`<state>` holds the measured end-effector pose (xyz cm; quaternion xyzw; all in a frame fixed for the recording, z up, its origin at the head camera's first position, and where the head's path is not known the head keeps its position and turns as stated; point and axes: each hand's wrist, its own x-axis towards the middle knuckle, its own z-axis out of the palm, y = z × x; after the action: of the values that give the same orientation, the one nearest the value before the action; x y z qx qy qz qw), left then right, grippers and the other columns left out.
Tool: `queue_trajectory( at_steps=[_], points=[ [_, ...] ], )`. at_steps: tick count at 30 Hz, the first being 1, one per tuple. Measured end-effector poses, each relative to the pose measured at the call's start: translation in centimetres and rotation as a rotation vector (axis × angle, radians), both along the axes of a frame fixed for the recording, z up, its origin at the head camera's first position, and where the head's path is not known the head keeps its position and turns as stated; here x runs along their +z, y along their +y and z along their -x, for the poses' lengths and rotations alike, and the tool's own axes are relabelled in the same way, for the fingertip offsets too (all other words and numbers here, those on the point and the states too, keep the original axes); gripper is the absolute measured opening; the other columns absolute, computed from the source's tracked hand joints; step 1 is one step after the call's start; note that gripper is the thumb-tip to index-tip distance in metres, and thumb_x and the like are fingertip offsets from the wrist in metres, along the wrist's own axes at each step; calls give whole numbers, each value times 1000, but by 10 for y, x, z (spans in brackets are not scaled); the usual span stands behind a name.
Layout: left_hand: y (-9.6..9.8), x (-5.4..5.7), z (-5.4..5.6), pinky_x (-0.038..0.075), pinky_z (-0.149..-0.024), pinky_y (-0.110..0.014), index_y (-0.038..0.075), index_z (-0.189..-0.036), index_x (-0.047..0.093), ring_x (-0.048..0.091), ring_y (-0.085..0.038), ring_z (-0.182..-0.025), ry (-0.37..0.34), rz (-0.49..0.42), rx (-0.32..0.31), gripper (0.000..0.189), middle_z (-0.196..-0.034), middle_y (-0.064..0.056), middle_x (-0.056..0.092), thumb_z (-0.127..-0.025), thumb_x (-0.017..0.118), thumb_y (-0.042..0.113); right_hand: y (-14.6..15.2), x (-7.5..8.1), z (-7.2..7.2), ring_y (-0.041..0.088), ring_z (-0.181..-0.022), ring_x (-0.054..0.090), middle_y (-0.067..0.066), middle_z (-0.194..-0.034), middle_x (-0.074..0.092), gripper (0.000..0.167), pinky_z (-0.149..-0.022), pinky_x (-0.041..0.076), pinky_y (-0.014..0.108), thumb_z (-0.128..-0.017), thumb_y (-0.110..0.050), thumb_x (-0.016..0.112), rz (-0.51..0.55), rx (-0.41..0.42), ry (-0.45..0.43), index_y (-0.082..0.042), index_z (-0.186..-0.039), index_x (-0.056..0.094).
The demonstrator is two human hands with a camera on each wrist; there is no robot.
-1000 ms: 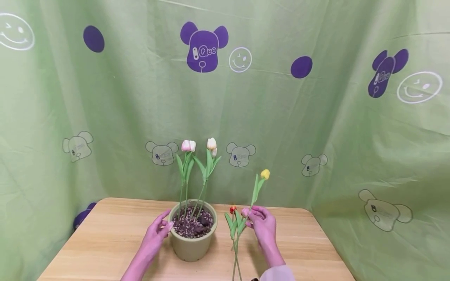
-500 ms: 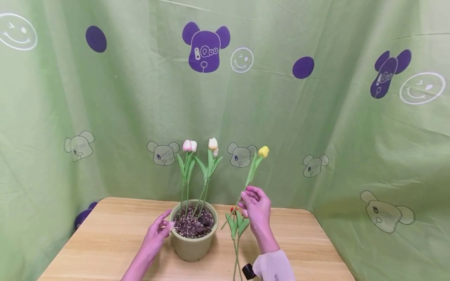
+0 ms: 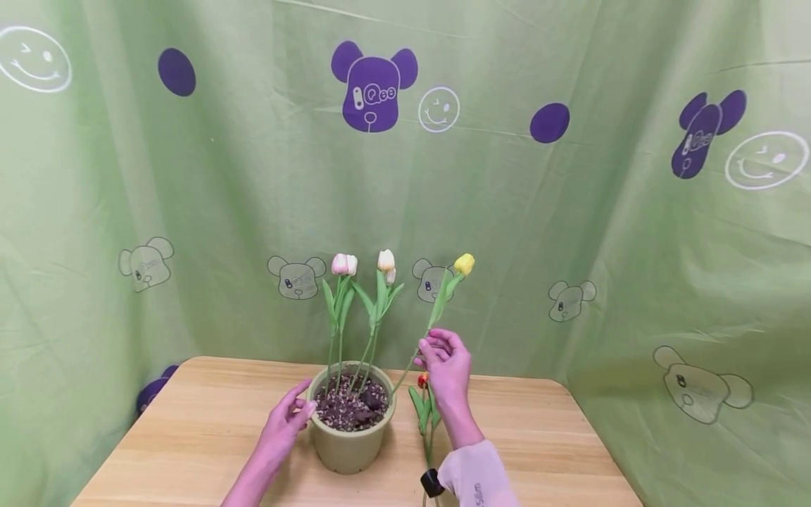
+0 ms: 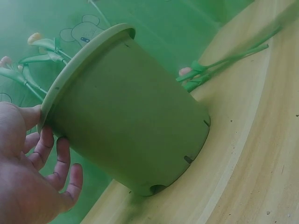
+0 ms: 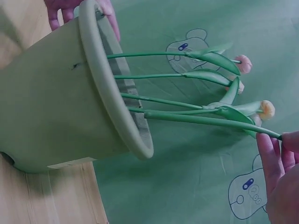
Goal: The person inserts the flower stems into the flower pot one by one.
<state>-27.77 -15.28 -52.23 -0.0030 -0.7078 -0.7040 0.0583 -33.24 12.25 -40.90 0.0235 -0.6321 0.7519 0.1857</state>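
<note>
An olive-green flowerpot (image 3: 347, 451) full of dark, speckled soil (image 3: 342, 417) stands upright on the table. Several pink, white and cream artificial tulips (image 3: 386, 260) rise from the soil. My left hand (image 3: 281, 422) pinches the pot's left rim, thumb on top and fingertips under the lip, as the left wrist view shows. With thumb and fingers, my right hand (image 3: 448, 366) holds a yellow tulip (image 3: 464, 265) by its stem, just below the leaves. That stem slants down to the left, its lower end by the pot's right rim; in the right wrist view the stem (image 5: 201, 120) overlaps the rim's opening.
A red tulip (image 3: 422, 381) lies with another on the wooden table (image 3: 158, 436) right of the pot, partly behind my right forearm. A pink bloom (image 4: 185, 71) shows there in the left wrist view. Green printed cloth (image 3: 253, 176) hangs around the table.
My right hand has lifted the yellow tulip from beside the lying tulips and carried it up and left to the pot's right rim. My left hand keeps its place on the pot.
</note>
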Motion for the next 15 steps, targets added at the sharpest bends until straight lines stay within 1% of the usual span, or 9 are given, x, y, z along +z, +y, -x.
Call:
queue_trajectory(
  at_steps=[5,10,11,15],
  points=[
    [-1,1,-1,52,-92,-34,10,-157,42,61,-15,-93,-3,-3,-1,61,-110,-15,63,-101,64,18,-6,-5,6,29,-93,68,19,-109,65,29,-76,64,33,-93,7,68,-36,-22,21,3,-121,63],
    [0,1,-1,52,-93,-36,10,-157,42,60,-16,-93,-2,-9,-3,60,-110,-15,64,-101,64,17,-12,-10,9,26,-92,67,20,-110,65,28,-78,64,36,-93,6,68,-91,-34,34,1,-120,63],
    [0,1,-1,52,-93,-36,10,-157,42,60,-16,-93,-1,-8,-2,60,-110,-15,64,-101,64,17,-13,-11,10,27,-93,67,19,-109,65,28,-78,64,36,-93,6,68,-97,-34,36,1,-120,63],
    [-1,0,0,52,-91,-33,9,-157,42,60,-15,-92,5,-5,1,60,-109,-15,64,-101,64,17,-17,-15,11,27,-93,66,19,-109,65,28,-79,63,37,-93,6,68,-126,-31,48,1,-120,63]
  ],
)
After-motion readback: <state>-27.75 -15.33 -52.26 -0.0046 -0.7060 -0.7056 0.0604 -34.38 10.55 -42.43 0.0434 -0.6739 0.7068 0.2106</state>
